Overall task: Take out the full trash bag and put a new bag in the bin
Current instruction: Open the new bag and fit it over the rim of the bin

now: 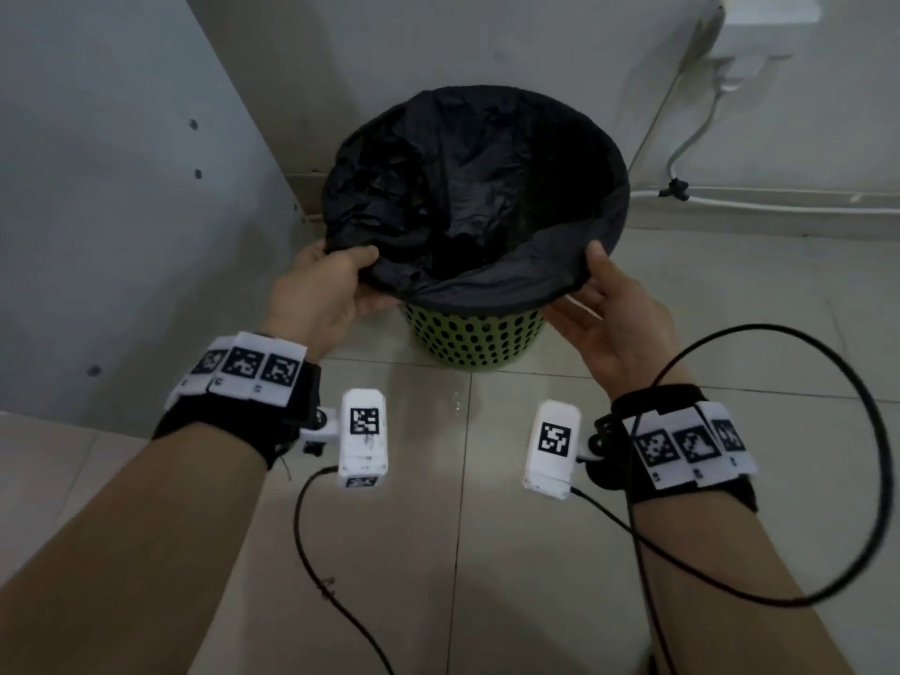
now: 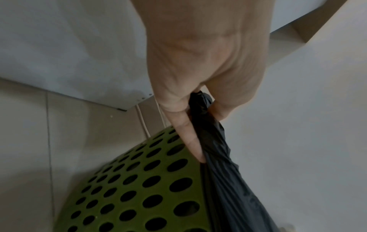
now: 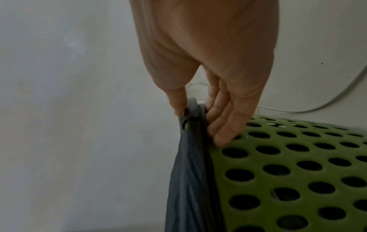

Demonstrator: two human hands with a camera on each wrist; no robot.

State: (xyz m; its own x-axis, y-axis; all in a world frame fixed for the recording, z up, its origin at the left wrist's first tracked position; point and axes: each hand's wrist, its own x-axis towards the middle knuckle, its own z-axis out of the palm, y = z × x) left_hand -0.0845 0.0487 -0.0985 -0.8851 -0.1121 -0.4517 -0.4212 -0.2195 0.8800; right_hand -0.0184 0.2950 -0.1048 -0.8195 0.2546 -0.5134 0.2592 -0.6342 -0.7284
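A green perforated bin (image 1: 475, 341) stands on the tiled floor against the wall. A black trash bag (image 1: 467, 187) lines it, its edge folded over the rim. My left hand (image 1: 336, 280) pinches the bag's edge at the near left of the rim, thumb on top. The left wrist view shows the bag (image 2: 210, 125) bunched between thumb and fingers (image 2: 188, 138) beside the bin (image 2: 143, 188). My right hand (image 1: 599, 289) pinches the edge at the near right. In the right wrist view the bag (image 3: 190, 157) sits between thumb and fingers (image 3: 224, 125) against the bin (image 3: 288, 172).
A white cabinet panel (image 1: 121, 211) stands close on the left. A wall socket (image 1: 759, 26) with white cables (image 1: 691, 138) is at the back right. Black wrist-camera cables (image 1: 730, 528) hang over the floor tiles (image 1: 462, 552) in front of the bin.
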